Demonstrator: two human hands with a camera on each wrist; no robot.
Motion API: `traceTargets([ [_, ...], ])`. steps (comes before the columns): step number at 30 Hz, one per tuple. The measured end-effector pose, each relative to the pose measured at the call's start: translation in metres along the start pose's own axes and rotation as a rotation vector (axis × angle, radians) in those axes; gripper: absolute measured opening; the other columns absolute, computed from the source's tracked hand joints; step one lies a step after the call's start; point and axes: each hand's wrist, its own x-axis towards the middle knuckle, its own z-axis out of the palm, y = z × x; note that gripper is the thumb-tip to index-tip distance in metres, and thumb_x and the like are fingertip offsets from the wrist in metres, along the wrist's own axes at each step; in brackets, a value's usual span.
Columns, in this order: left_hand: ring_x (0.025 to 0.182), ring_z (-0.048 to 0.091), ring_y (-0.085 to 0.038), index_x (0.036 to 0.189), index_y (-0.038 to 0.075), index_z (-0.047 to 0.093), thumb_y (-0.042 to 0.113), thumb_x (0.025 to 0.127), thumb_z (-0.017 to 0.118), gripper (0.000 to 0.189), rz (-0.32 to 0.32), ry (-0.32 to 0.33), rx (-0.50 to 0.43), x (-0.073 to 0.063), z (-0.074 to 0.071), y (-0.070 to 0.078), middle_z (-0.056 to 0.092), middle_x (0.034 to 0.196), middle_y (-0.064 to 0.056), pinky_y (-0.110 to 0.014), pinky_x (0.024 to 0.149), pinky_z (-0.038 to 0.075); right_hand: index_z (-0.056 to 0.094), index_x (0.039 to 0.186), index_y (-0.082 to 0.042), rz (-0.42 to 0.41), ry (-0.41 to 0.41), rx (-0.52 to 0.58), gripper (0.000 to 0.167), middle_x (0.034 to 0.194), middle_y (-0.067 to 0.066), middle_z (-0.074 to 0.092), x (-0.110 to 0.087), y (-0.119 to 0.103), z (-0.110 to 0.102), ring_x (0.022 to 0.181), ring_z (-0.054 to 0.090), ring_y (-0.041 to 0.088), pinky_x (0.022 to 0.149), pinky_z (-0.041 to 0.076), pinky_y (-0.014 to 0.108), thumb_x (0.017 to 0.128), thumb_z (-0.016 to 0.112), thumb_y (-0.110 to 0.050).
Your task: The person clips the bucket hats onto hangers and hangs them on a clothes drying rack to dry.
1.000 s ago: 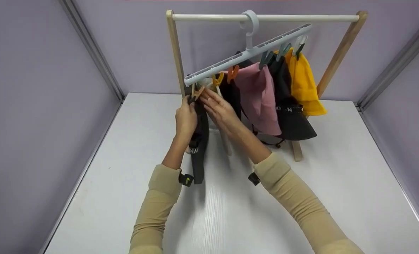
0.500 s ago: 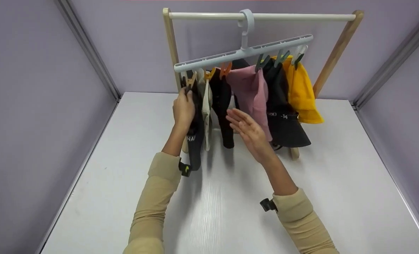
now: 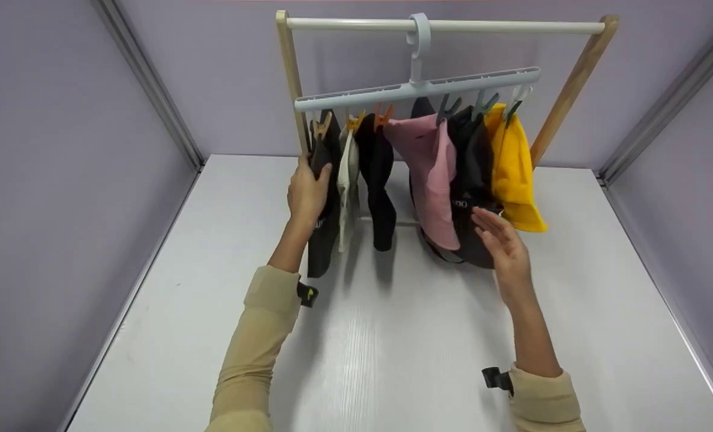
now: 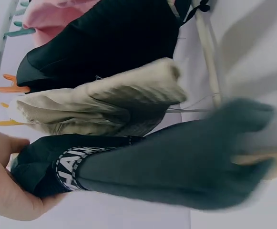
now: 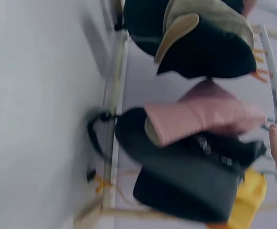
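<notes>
My left hand (image 3: 308,191) holds the dark cap (image 4: 152,171) at the left end, thumb on one side and fingers on the other. A wooden clothespin (image 3: 322,126) clips this cap to the pale hanger (image 3: 416,90). My right hand (image 3: 508,255), fingers extended, is in front of the black visor cap (image 3: 471,162) at the right; whether it touches the cap cannot be told. Between the hands hang a beige hat (image 3: 347,174), a black hat (image 3: 380,180) and a pink bucket hat (image 3: 431,174). A yellow bucket hat (image 3: 515,174) hangs farthest right.
The hanger hooks over the white rail (image 3: 356,24) of a rack with wooden legs (image 3: 575,90). Its left end sits lower than its right. Coloured clothespins hold the hats. The rack stands on a white table (image 3: 392,360) between pale walls.
My left hand has slid down from the wooden clothespin to the cap. The right hand has withdrawn from the clothespin and moved right. The hanger's tilt has lessened, its left end rising.
</notes>
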Motion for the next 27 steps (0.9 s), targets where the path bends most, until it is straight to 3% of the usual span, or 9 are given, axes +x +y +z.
traceTargets([
  [6, 0.121, 0.040, -0.033, 0.143, 0.000, 0.017, 0.034, 0.091, 0.057, 0.074, -0.012, -0.067, -0.030, -0.043, -0.002, -0.032, 0.032, 0.141, -0.020, -0.044, 0.092, 0.037, 0.049, 0.121, 0.010, -0.095, 0.208, -0.042, 0.029, 0.123, 0.021, 0.051, -0.019, -0.012, -0.039, 0.117, 0.044, 0.028, 0.099, 0.032, 0.032, 0.094, 0.047, 0.003],
  [10, 0.113, 0.046, -0.038, 0.144, 0.001, 0.010, 0.026, 0.089, 0.060, 0.078, -0.088, -0.122, -0.019, -0.070, -0.002, -0.058, 0.030, 0.142, -0.021, -0.048, 0.085, 0.040, 0.048, 0.122, 0.010, -0.045, 0.246, -0.054, 0.030, 0.124, 0.021, 0.050, -0.030, -0.007, -0.053, 0.118, 0.044, 0.028, 0.098, 0.032, 0.031, 0.094, 0.046, 0.001],
  [14, 0.107, 0.050, -0.041, 0.141, 0.000, 0.021, 0.016, 0.089, 0.059, 0.066, -0.123, -0.110, -0.010, -0.088, 0.003, -0.080, 0.043, 0.131, -0.026, -0.048, 0.083, 0.041, 0.045, 0.124, 0.011, 0.010, 0.257, -0.067, 0.031, 0.125, 0.023, 0.048, -0.044, 0.002, -0.060, 0.117, 0.045, 0.028, 0.098, 0.033, 0.030, 0.095, 0.045, 0.000],
  [20, 0.098, 0.057, -0.040, 0.128, -0.007, 0.038, 0.009, 0.091, 0.053, 0.043, -0.101, -0.051, -0.030, -0.096, 0.008, -0.097, 0.054, 0.112, -0.032, -0.046, 0.076, 0.046, 0.045, 0.125, 0.010, 0.074, 0.276, -0.082, 0.031, 0.122, 0.019, 0.051, -0.064, 0.014, -0.064, 0.114, 0.047, 0.026, 0.096, 0.035, 0.028, 0.096, 0.045, -0.003],
  [27, 0.093, 0.059, -0.040, 0.120, -0.010, 0.045, 0.007, 0.092, 0.051, 0.033, -0.070, -0.017, -0.001, -0.084, 0.009, -0.095, 0.057, 0.104, -0.032, -0.046, 0.073, 0.047, 0.044, 0.124, 0.012, 0.101, 0.291, -0.068, 0.031, 0.121, 0.020, 0.051, -0.075, 0.017, -0.067, 0.114, 0.048, 0.027, 0.095, 0.037, 0.030, 0.096, 0.045, -0.001],
])
